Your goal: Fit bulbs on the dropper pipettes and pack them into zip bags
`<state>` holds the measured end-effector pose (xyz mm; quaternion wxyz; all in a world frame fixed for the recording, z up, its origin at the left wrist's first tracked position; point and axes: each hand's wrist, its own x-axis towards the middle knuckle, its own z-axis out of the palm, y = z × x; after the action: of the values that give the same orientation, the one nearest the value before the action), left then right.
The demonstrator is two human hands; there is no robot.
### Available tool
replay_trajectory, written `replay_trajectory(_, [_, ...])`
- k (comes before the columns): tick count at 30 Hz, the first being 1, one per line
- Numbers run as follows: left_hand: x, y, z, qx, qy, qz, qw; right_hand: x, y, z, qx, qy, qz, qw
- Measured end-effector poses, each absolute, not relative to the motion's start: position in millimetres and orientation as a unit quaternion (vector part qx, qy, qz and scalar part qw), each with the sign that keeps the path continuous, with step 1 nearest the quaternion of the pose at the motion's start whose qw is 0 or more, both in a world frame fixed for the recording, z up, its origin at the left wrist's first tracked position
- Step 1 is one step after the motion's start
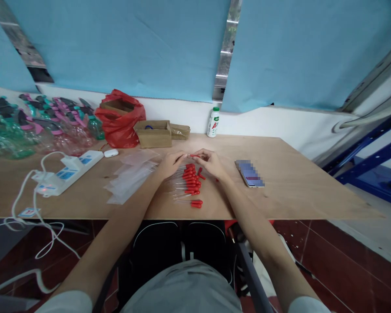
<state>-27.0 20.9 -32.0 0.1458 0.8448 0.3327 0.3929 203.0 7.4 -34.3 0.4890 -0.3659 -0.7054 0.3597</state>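
Observation:
Above the far end of a row of droppers, my left hand (pixel 171 163) and my right hand (pixel 210 161) come together with fingertips pinched. Between them runs a dropper with a red rubber bulb (pixel 194 155), lying nearly level; its thin clear part is too small to make out. Just below, several droppers with red bulbs (pixel 191 178) lie in a column, their clear tubes pointing left. A few loose red bulbs (pixel 201 176) lie under my right hand. Left of the column, clear plastic bags (pixel 127 184) are spread in a loose pile.
A phone (pixel 249 174) lies to the right. Along the wall stand a white bottle (pixel 213 122), a cardboard box (pixel 154 135) and a red bag (pixel 122 124). A power strip (pixel 70 174) with white cables and several plastic bottles (pixel 35 130) occupy the left side.

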Motion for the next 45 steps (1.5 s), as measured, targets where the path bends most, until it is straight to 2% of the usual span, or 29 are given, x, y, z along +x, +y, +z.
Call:
replay_trajectory(9, [-25, 23, -33, 0.838, 0.302, 0.42, 0.173, 200, 8, -38, -0.346, -0.681, 0.398, 0.509])
replay_trajectory(22, [-26, 27, -34, 0.846, 0.275, 0.419, 0.182, 196, 8, -44, -0.339, -0.67, 0.391, 0.532])
replay_trajectory(45, [-27, 29, -34, 0.847, 0.27, 0.43, 0.158, 193, 8, -45, -0.344, -0.682, 0.326, 0.556])
